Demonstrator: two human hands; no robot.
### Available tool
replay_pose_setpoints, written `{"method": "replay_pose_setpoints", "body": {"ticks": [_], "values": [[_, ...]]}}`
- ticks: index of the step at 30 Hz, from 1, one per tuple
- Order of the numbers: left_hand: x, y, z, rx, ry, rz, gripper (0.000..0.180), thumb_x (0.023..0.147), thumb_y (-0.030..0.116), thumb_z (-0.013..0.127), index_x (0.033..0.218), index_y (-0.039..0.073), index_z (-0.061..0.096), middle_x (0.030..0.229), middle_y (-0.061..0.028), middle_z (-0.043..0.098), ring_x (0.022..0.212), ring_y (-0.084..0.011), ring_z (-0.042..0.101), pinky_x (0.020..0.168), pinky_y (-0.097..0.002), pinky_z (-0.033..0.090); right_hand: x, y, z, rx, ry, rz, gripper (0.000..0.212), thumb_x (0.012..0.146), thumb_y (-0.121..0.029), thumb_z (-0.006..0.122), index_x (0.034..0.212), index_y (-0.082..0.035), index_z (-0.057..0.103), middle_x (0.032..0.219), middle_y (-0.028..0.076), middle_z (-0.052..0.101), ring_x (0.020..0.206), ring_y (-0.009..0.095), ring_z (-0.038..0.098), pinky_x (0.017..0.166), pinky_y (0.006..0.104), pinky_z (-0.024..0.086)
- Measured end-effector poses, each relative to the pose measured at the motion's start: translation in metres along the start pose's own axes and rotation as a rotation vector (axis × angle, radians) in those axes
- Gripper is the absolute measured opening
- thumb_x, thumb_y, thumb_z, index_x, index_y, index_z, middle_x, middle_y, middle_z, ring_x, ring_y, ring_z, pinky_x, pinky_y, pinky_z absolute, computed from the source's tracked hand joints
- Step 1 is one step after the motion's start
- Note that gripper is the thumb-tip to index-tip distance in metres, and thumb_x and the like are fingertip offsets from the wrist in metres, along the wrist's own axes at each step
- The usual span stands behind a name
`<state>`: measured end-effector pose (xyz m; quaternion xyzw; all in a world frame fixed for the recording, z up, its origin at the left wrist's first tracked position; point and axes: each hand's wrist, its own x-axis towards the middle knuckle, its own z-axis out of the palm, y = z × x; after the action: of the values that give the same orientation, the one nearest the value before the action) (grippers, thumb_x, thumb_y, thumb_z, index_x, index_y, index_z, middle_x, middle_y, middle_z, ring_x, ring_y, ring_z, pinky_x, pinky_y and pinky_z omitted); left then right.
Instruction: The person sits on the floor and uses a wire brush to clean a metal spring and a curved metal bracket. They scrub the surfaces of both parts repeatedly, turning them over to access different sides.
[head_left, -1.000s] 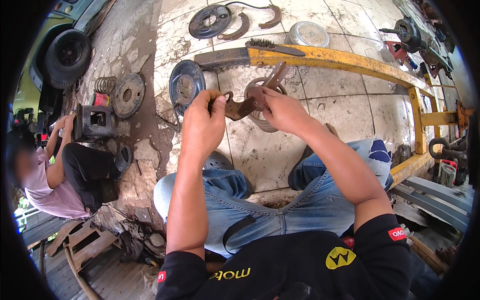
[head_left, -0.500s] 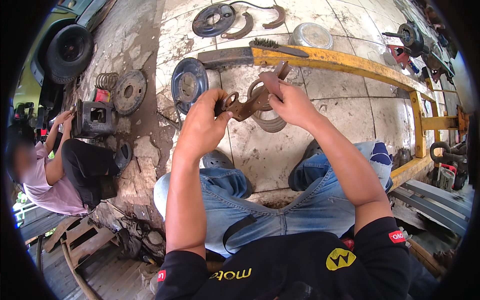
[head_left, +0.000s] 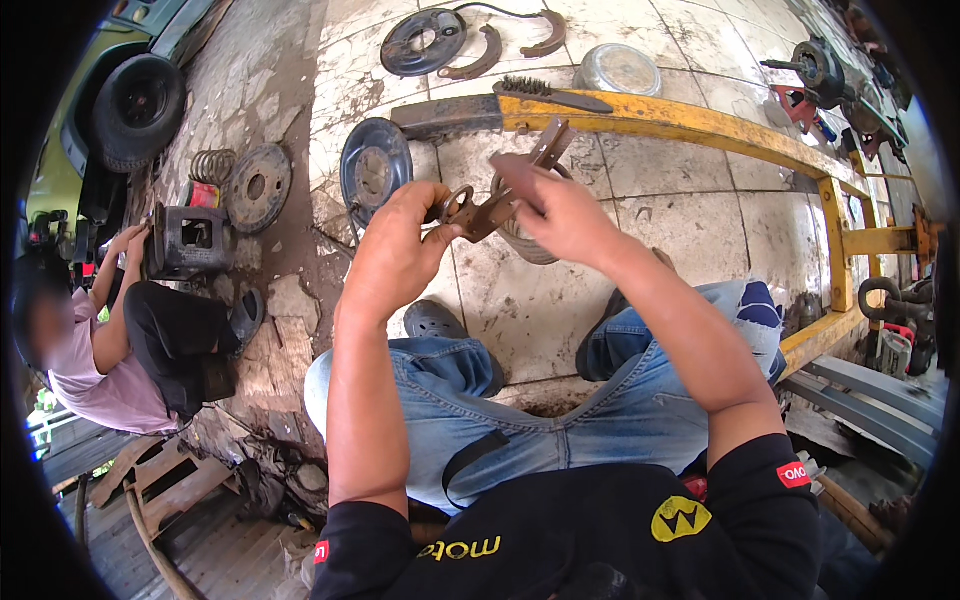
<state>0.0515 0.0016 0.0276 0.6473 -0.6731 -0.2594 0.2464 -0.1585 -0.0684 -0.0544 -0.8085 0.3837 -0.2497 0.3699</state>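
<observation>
Pinched at its ringed left end, a rusty metal bracket [head_left: 484, 222] is held up over the floor by my left hand [head_left: 398, 250]. It has a bent body and a slotted arm slanting to the upper right. My right hand [head_left: 570, 214] is closed on a folded reddish-brown sheet [head_left: 513, 176], which looks like sandpaper, and lies across the bracket's middle. Part of the bracket is hidden behind my right fingers. Just beyond, a coil spring [head_left: 530, 248] shows on the tiles, partly covered by the bracket and hand.
A yellow metal frame [head_left: 690, 124] crosses ahead, with a wire brush [head_left: 550, 95] on it. Black backing plates [head_left: 374, 172], brake shoes [head_left: 543, 34] and a round metal cover [head_left: 618, 70] lie around. At left, a person [head_left: 110, 340] crouches by a drum-like housing [head_left: 190, 242].
My right hand has slid left along the bracket with the brown sheet, nearer my left hand. My left hand keeps its grip in almost the same place.
</observation>
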Motion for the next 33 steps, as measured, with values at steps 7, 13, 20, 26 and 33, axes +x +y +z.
{"method": "replay_pose_setpoints", "body": {"ticks": [7,13,20,26,33], "values": [[-0.001,0.006,-0.002,-0.002,0.005,-0.012,0.025,0.082,0.002,0.069,0.104,-0.002,0.058,0.100,-0.0203,0.062,0.094,-0.0383,0.060,0.081,-0.0423,0.047,-0.015,-0.001,0.031,-0.340,-0.054,-0.085,0.049,0.088,-0.008,0.048,0.137,-0.006,0.047,0.147,0.006,0.045,0.087,0.031,0.069,0.071,0.0419,0.057],[-0.001,0.005,-0.003,0.011,0.040,-0.001,0.026,0.081,0.000,0.068,0.105,-0.001,0.058,0.099,-0.0196,0.062,0.093,-0.0382,0.061,0.082,-0.0422,0.047,0.005,0.012,-0.013,-0.654,-0.013,0.058,0.047,0.086,-0.008,0.052,0.133,-0.009,0.053,0.145,0.003,0.049,0.081,0.029,0.070,0.064,0.0403,0.056],[0.001,0.005,0.003,-0.109,0.057,-0.136,0.027,0.081,-0.001,0.067,0.106,-0.001,0.058,0.100,-0.0193,0.063,0.091,-0.0388,0.062,0.079,-0.0430,0.049,-0.002,0.018,0.011,-0.569,-0.057,-0.089,0.044,0.092,-0.011,0.048,0.136,-0.013,0.050,0.132,0.006,0.059,0.074,0.031,0.069,0.060,0.0416,0.056],[0.000,0.006,0.008,-0.048,0.119,-0.061,0.025,0.085,0.002,0.062,0.109,0.000,0.056,0.098,-0.0247,0.066,0.095,-0.0455,0.061,0.079,-0.0476,0.048,0.003,0.005,-0.005,-0.459,-0.085,-0.049,0.055,0.087,-0.009,0.050,0.141,-0.011,0.044,0.147,0.006,0.046,0.099,0.033,0.067,0.080,0.0413,0.058],[0.000,0.006,0.001,-0.101,0.126,-0.138,0.025,0.089,0.004,0.060,0.114,0.000,0.055,0.104,-0.0219,0.067,0.100,-0.0401,0.063,0.084,-0.0432,0.048,0.006,0.023,-0.009,-0.556,-0.141,0.077,0.059,0.088,-0.009,0.049,0.145,-0.012,0.038,0.151,0.006,0.042,0.099,0.032,0.066,0.079,0.0426,0.057]]}}
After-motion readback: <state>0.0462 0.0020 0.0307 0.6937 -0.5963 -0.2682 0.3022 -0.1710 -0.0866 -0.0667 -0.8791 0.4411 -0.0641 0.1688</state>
